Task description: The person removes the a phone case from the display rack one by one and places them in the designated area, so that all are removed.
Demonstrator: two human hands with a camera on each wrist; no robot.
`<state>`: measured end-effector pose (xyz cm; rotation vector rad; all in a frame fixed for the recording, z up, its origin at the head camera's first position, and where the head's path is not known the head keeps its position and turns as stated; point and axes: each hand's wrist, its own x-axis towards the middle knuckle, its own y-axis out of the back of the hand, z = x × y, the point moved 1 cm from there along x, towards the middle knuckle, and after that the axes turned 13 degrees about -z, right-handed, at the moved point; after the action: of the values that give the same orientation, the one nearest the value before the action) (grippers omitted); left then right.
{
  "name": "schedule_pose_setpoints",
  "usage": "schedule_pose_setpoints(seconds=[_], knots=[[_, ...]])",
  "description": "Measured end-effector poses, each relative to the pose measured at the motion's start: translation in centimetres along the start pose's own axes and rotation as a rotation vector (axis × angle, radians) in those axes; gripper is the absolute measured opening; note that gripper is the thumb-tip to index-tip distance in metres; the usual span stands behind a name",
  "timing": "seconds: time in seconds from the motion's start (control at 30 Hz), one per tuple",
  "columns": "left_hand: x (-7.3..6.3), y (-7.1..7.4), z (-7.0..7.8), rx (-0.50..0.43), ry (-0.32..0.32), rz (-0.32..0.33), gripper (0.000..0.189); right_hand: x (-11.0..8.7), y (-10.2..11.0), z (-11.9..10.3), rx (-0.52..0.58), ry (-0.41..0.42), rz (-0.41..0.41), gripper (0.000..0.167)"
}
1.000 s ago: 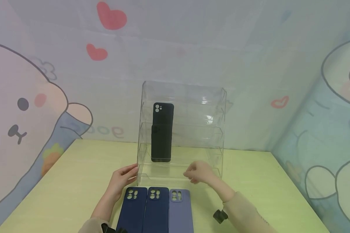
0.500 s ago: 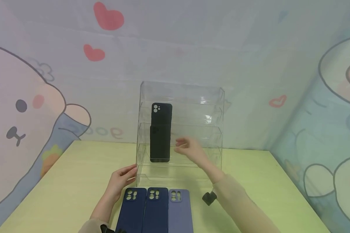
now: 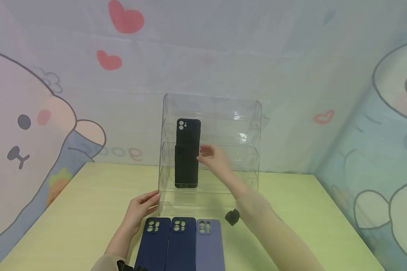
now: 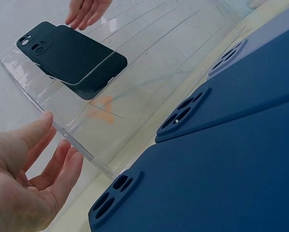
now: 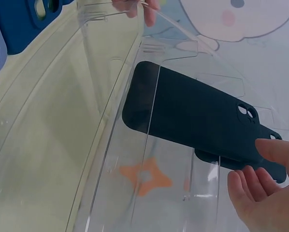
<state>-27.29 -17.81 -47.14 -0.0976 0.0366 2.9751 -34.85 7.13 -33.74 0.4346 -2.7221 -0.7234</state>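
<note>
Two black phone cases stand in a clear acrylic display rack (image 3: pixel 237 158), the front case (image 3: pixel 186 165) overlapping the taller rear case (image 3: pixel 190 131). My right hand (image 3: pixel 213 158) is at their right edge, its thumb and fingers (image 5: pixel 241 188) spread apart beside the cases. My left hand (image 4: pixel 33 174) holds the rack's left side edge low down, thumb at the edge and fingers bent beside it. On the table in front lie a dark blue phone case (image 3: pixel 154 244), a second dark blue case (image 3: pixel 182 244) and a lilac case (image 3: pixel 210 244), side by side.
The rack stands on a pale yellow table (image 3: pixel 291 218), with several stepped clear tiers. Behind it hangs a cartoon-printed cloth (image 3: pixel 291 75). A small black camera mount (image 3: pixel 232 217) hangs at my right wrist.
My right hand has risen from the rack's lowest tier and moved left to the edge of the black cases. The left hand and the cases have stayed put.
</note>
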Motion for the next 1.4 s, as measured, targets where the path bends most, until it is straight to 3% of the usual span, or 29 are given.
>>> schedule_pose_setpoints(seconds=[0.57,0.83,1.03,1.23,1.4], knots=[[0.0,-0.1,-0.1,-0.002,0.004,-0.015,0.048,1.1,-0.8,0.6,0.0,-0.062,0.014,0.041],[-0.1,-0.2,-0.1,-0.003,0.003,-0.013,0.047,1.0,-1.3,0.6,0.023,-0.026,0.042,0.034],[-0.1,-0.3,-0.1,0.001,0.003,-0.013,0.046,0.8,-1.4,0.8,0.107,-0.012,0.058,0.031],[0.0,-0.4,0.0,-0.005,0.002,-0.006,0.047,0.6,-1.5,1.1,0.263,0.019,0.064,0.029],[0.1,-0.4,0.0,-0.003,0.004,-0.003,0.046,0.4,-1.5,1.2,0.286,0.031,0.06,0.03]])
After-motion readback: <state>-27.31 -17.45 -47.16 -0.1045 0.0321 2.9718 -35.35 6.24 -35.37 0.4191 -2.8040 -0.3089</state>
